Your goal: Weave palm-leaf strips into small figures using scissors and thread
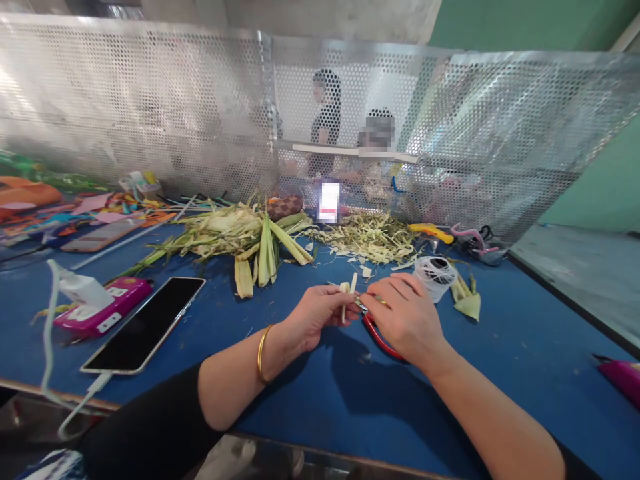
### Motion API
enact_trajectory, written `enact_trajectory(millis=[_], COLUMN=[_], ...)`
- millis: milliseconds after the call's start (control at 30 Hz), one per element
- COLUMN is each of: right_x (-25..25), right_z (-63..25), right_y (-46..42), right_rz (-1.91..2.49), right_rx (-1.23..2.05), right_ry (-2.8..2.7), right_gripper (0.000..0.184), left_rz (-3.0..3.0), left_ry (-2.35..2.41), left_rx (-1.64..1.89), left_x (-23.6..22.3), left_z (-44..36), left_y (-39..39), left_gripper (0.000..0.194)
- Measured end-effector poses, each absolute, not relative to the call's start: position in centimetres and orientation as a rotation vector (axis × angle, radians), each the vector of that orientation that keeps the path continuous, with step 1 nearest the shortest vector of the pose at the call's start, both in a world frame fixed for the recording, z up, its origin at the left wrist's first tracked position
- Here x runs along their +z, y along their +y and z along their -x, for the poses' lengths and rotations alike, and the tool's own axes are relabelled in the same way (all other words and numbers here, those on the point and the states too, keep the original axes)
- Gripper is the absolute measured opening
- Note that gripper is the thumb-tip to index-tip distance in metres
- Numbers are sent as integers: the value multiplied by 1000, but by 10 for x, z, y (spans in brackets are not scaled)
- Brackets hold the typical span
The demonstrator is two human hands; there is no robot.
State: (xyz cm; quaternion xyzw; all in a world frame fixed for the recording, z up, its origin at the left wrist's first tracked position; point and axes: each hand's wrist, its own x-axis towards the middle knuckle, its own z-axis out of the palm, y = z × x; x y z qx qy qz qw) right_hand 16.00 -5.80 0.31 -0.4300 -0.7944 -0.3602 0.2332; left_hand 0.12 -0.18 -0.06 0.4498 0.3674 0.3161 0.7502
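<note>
Pinched in the fingers of my left hand [313, 313] is a pale strip of plant husk [353, 283], folded or knotted into a small loop. My right hand [400, 310] meets it from the right, its fingertips closed at the strip's other side; part of what they grip is hidden. Beneath the right hand shows the red handle of scissors [379, 339], and I cannot tell whether the hand touches it. A white spool of thread [436, 277] stands just behind my right hand. Beside it lies a husk piece [467, 303].
A heap of long husks [220, 230] and a pile of shredded strips [373, 237] lie at the back. On the left are a charging phone [147, 327] and a magenta power strip [107, 310]. A perforated metal screen [175, 113] borders the blue table [310, 407]; people sit and stand behind it.
</note>
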Motion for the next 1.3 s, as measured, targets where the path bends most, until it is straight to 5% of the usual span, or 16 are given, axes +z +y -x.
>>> enact_trajectory(millis=[300,700,1300], right_x=[6,-6,-13], right_z=[-149,-158,-163], right_y=[-66,-58,-51], right_rz=[1259,1481,1498], right_rx=[-1219,-203,-197], right_ry=[-2179,-1970,-2004], right_gripper=[21,15,18], left_rz=[-949,-1006,-1089], left_ry=[832,825,847], left_rx=[717,851,807], left_x=[0,-3,-1], left_z=[-1,-1,1], left_y=[-2,3,4], left_gripper=[16,19,20])
